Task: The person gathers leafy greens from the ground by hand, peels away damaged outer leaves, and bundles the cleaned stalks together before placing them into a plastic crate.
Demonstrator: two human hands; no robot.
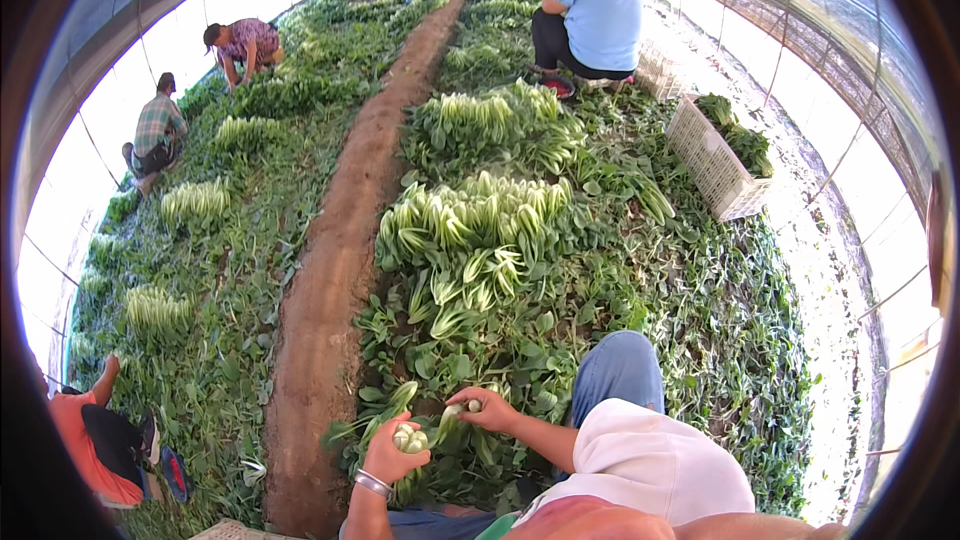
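Note:
My left hand [385, 451], with a metal bangle at the wrist, grips a bunch of bok choy [410, 438], pale cut bases facing up and leaves hanging below. Just to its right, my right hand [491, 412] pinches a single bok choy plant [448, 424] near its base. A small dark item shows at those fingers, too small to name. Beyond both hands lie loose heads of bok choy [480, 277] on the leafy ground. Farther out, a dense row of bok choy [476, 214] is stacked with white stems upward.
A bare soil ridge [337, 270] runs along my left. A plastic crate [709, 157] holding greens stands far right; another crate's rim [236, 531] shows at the bottom. Several people crouch around, including one in a light blue shirt [600, 19]. Greenhouse film [840, 30] arches overhead.

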